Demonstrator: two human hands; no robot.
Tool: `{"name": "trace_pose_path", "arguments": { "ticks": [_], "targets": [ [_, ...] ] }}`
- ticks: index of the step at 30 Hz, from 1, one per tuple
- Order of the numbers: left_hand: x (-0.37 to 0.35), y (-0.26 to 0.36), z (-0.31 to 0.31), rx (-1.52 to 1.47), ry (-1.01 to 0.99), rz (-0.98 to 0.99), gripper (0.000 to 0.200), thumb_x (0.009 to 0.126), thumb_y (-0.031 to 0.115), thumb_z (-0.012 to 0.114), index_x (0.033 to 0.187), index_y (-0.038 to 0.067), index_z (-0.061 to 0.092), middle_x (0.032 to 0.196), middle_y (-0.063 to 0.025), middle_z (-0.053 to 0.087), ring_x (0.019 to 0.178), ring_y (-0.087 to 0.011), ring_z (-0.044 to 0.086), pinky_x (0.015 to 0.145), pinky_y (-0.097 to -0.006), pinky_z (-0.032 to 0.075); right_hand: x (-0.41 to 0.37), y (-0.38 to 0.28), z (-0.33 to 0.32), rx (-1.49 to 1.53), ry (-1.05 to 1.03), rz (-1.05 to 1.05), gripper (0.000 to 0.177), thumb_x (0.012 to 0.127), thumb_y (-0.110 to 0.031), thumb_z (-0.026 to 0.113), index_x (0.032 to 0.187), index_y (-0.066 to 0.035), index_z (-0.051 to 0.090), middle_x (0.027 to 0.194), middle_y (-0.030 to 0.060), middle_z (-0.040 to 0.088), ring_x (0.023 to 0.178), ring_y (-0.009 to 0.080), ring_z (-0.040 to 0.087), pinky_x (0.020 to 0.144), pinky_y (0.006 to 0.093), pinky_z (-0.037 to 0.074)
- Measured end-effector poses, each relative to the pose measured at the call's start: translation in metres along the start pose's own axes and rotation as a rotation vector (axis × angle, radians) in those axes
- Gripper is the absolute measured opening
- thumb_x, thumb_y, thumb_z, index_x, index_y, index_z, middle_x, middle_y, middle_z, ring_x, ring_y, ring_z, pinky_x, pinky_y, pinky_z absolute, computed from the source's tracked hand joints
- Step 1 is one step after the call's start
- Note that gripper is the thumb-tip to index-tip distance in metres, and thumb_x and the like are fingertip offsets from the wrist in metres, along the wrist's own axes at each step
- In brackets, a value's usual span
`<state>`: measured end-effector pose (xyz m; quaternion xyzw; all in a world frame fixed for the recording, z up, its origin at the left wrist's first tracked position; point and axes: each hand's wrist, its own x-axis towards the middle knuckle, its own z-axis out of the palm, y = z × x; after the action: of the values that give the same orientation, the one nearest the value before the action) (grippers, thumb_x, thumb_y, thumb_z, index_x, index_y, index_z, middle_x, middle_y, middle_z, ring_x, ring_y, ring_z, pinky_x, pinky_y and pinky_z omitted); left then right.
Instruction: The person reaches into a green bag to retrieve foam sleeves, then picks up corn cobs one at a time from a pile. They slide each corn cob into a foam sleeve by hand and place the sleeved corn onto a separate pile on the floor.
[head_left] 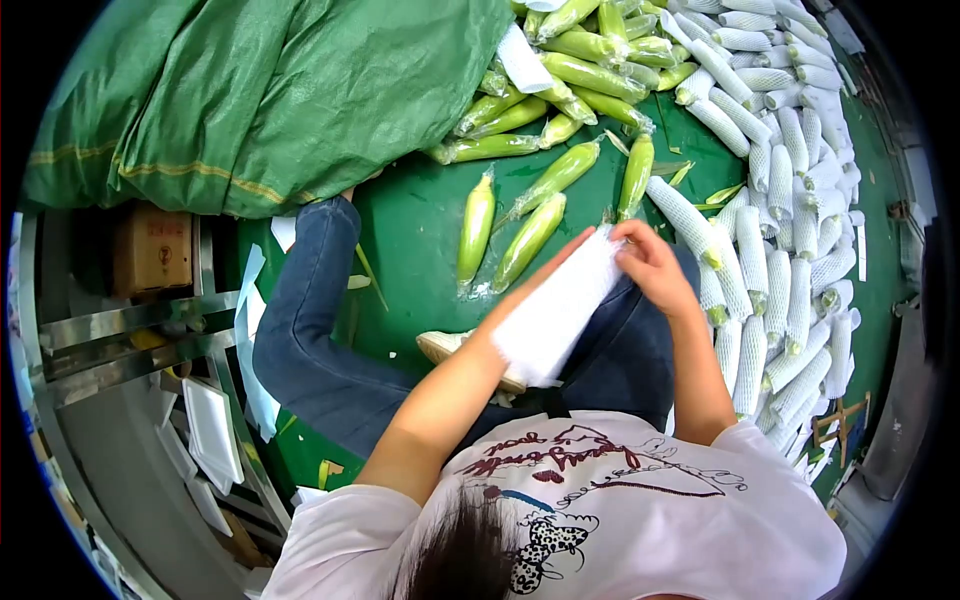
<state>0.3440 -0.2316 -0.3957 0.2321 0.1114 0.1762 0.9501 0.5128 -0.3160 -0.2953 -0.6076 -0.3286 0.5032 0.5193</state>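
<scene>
A white foam net sleeve (pixel 560 315) hangs over my left hand (pixel 548 268), whose fingers are mostly hidden inside it. At the sleeve's far end my right hand (pixel 652 265) is closed, with thumb and fingers pinching the mesh. Just beyond my hands lies a green corn cob (pixel 635 178) in clear plastic, its lower end near my fingertips. Left of it, more wrapped corn cobs rest on the green floor: one upright in view (pixel 476 230), one slanted (pixel 530 240) and another (pixel 568 175) farther up.
A heap of plastic-wrapped corn (pixel 590 70) lies at the far side, beside a large green sack (pixel 290 90). Many corn cobs in white foam nets (pixel 780 180) are stacked along the right. My bent leg (pixel 315 300), a metal rack (pixel 130 360) and a cardboard box (pixel 153 248) are at left.
</scene>
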Motion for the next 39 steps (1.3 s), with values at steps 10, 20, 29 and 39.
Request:
{"name": "trace_pose_path", "arguments": {
  "ticks": [10, 20, 29, 39],
  "targets": [
    [-0.020, 0.041, 0.026, -0.025, 0.594, 0.187, 0.006, 0.096, 0.015, 0.056, 0.093, 0.010, 0.057, 0.089, -0.0026, 0.064, 0.082, -0.0129, 0.061, 0.076, -0.0307, 0.051, 0.027, -0.005, 0.058, 0.955, 0.386, 0.339, 0.010, 0.086, -0.012, 0.053, 0.091, -0.007, 0.061, 0.085, 0.0045, 0.063, 0.075, 0.0157, 0.061, 0.066, 0.0270, 0.049],
    [0.005, -0.016, -0.053, -0.026, 0.838, -0.092, 0.032, 0.093, 0.025, 0.065, 0.116, 0.006, 0.055, 0.105, -0.0088, 0.065, 0.089, -0.0182, 0.065, 0.067, -0.0313, 0.055, 0.135, 0.141, 0.006, -1.012, 0.284, -0.079, 0.027, 0.082, -0.029, 0.058, 0.094, -0.007, 0.067, 0.089, 0.0193, 0.067, 0.080, 0.0385, 0.065, 0.069, 0.0479, 0.052],
    [-0.015, -0.037, -0.117, -0.205, 1.358, -0.209, 0.042, 0.093, 0.041, 0.056, 0.128, 0.018, 0.045, 0.105, -0.0056, 0.059, 0.083, -0.0224, 0.058, 0.069, -0.0366, 0.051, 0.163, 0.129, 0.043, -0.918, 0.175, -0.106, 0.031, 0.083, -0.031, 0.056, 0.090, -0.003, 0.069, 0.082, 0.0239, 0.066, 0.076, 0.0406, 0.065, 0.072, 0.0506, 0.052],
    [-0.014, 0.039, -0.054, -0.626, 0.478, -0.044, 0.035, 0.097, 0.039, 0.046, 0.105, 0.007, 0.058, 0.099, -0.0184, 0.058, 0.092, -0.0276, 0.061, 0.081, -0.0394, 0.056, -0.002, -0.030, 0.084, -0.707, 0.090, -0.511, 0.014, 0.082, -0.015, 0.065, 0.083, -0.002, 0.061, 0.069, 0.0132, 0.061, 0.058, 0.0305, 0.062, 0.052, 0.0385, 0.049]
  ]
}}
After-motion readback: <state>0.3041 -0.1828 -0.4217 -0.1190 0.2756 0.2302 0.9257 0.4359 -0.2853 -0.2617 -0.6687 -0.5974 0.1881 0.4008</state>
